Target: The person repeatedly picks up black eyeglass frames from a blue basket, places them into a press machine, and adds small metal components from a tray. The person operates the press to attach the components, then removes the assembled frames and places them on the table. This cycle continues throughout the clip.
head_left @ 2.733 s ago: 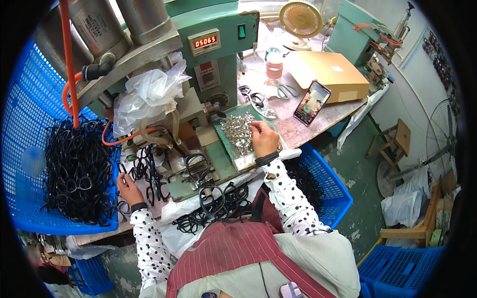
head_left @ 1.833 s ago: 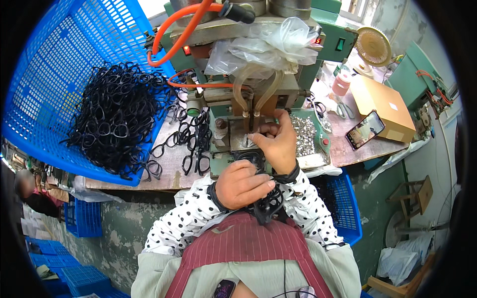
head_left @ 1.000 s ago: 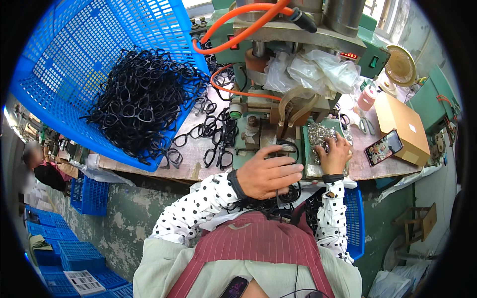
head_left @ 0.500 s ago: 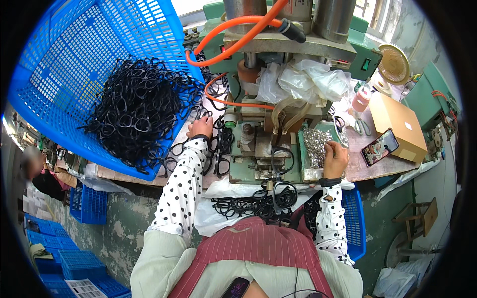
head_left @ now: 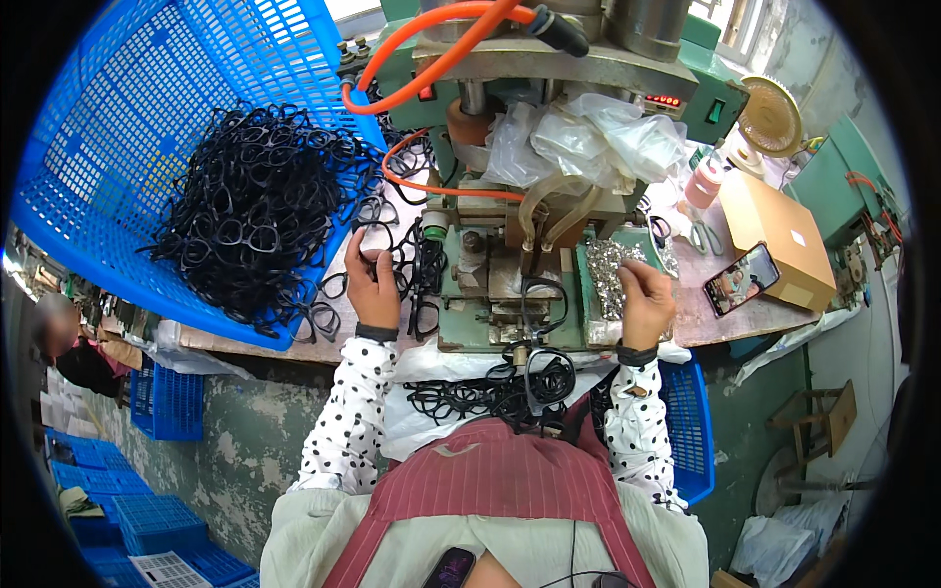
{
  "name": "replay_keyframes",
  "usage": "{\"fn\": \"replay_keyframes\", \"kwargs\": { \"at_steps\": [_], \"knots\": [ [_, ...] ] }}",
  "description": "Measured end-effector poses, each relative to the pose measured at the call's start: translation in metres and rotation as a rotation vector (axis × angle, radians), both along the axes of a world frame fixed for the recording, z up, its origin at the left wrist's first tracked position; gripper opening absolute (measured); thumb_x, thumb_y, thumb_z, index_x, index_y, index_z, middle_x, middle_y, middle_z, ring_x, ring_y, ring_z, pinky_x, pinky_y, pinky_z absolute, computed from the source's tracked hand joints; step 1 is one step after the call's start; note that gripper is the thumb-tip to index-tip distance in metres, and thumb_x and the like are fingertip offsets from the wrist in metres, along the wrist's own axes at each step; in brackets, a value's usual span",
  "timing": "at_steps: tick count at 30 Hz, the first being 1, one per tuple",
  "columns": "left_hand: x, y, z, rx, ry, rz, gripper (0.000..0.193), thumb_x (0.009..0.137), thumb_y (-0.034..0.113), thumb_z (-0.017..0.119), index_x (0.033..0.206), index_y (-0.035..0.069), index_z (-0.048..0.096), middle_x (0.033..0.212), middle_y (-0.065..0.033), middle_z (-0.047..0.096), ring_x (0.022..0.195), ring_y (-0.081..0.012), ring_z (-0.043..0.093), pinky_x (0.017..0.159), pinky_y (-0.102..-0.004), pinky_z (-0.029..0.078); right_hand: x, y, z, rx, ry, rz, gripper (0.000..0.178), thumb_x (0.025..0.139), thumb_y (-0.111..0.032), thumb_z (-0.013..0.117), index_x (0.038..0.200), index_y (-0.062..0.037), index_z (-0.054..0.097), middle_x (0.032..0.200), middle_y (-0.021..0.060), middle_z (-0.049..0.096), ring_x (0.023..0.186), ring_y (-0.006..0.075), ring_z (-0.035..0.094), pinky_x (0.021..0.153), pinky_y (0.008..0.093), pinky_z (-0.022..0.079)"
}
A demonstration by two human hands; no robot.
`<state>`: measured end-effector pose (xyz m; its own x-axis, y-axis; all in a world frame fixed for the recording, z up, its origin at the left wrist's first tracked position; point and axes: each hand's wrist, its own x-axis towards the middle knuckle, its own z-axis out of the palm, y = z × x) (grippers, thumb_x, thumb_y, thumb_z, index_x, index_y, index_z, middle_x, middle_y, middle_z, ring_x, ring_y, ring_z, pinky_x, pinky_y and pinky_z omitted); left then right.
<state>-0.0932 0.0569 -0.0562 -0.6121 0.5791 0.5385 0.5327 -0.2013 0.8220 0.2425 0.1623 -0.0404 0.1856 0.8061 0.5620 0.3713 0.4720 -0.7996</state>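
Note:
My left hand (head_left: 374, 289) is palm-up beside the blue basket, with thumb and forefinger closed around the edge of a black eyeglass frame (head_left: 376, 233). Over the tray of small silvery metal parts (head_left: 610, 276), my right hand (head_left: 647, 299) is pinched; whatever its fingertips hold is too small to make out. Between the hands stands the green press machine (head_left: 469, 328), where one black eyeglass frame (head_left: 545, 312) hangs at the front of the fixture. Another frame (head_left: 549, 380) dangles just below it, over a heap of black frames (head_left: 441, 397) on white sheeting at my lap.
A large blue basket (head_left: 108, 211) heaped with black frames (head_left: 260, 220) fills the left. Orange hoses (head_left: 417, 44) and plastic bags (head_left: 588, 142) hang on the press. At right are scissors (head_left: 704, 237), a phone (head_left: 742, 280), a cardboard box (head_left: 784, 245), a pink bottle (head_left: 703, 183) and a fan (head_left: 767, 118).
My left hand has drawn back toward me and turned palm-up with an eyeglass frame at its fingertips. My right hand stays pinched by the metal parts. The view has shifted slightly.

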Motion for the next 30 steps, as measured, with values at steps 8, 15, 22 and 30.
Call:
{"fn": "replay_keyframes", "kwargs": {
  "at_steps": [8,15,22,30],
  "knots": [
    [0.063,-0.035,0.048,0.065,0.134,-0.152,0.044,0.099,0.009,0.047,0.14,0.0,0.034,0.1,-0.0138,0.068,0.074,-0.0143,0.059,0.067,-0.0262,0.048,-0.05,-0.042,0.066,-0.233,0.157,0.495,0.019,0.077,0.001,0.07,0.096,0.0007,0.069,0.088,0.0094,0.064,0.075,0.0157,0.062,0.068,0.0262,0.049],
    [0.086,-0.033,0.103,0.179,0.327,-0.33,0.029,0.1,0.014,0.048,0.124,-0.003,0.046,0.101,-0.0173,0.065,0.087,-0.0194,0.063,0.08,-0.0306,0.051,-0.078,-0.046,0.078,-0.28,0.248,0.526,0.03,0.076,0.002,0.07,0.102,0.0072,0.055,0.09,0.0148,0.064,0.08,0.0184,0.068,0.069,0.0282,0.053],
    [0.091,-0.009,0.141,0.127,-0.062,-0.423,0.019,0.1,0.014,0.05,0.11,-0.002,0.053,0.098,-0.0135,0.066,0.086,-0.0188,0.065,0.077,-0.0315,0.053,-0.098,-0.041,0.035,-0.029,0.432,0.508,0.028,0.078,0.01,0.067,0.102,0.0049,0.053,0.094,0.0126,0.062,0.081,0.0182,0.067,0.073,0.0275,0.054],
    [0.096,-0.026,0.111,0.272,0.711,-0.624,0.037,0.083,-0.002,0.057,0.119,0.002,0.055,0.108,-0.0141,0.066,0.095,-0.0307,0.063,0.087,-0.0417,0.049,-0.093,-0.035,0.034,0.012,0.262,0.405,0.031,0.076,0.001,0.074,0.102,0.0012,0.056,0.093,0.0098,0.061,0.079,0.0175,0.065,0.071,0.028,0.052]
  ]
}}
